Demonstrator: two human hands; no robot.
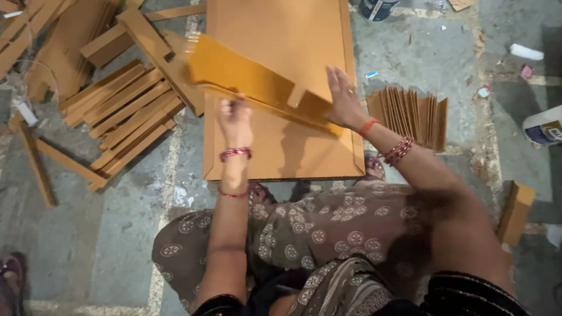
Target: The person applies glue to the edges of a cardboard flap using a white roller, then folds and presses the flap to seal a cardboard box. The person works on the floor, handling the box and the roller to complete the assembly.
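Packages and labels, located relative to the large brown cardboard sheet on the floor. Beyond its far right corner: a dark round container with a pale label, cut off by the picture's edge. Well to its right: a white tub bearing a dark blue label band, partly out of view.

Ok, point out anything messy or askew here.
The cardboard strips left of the flat sheet lie in a loose, crooked heap. Paper scraps litter the floor at right. The folded stack stands fanned.
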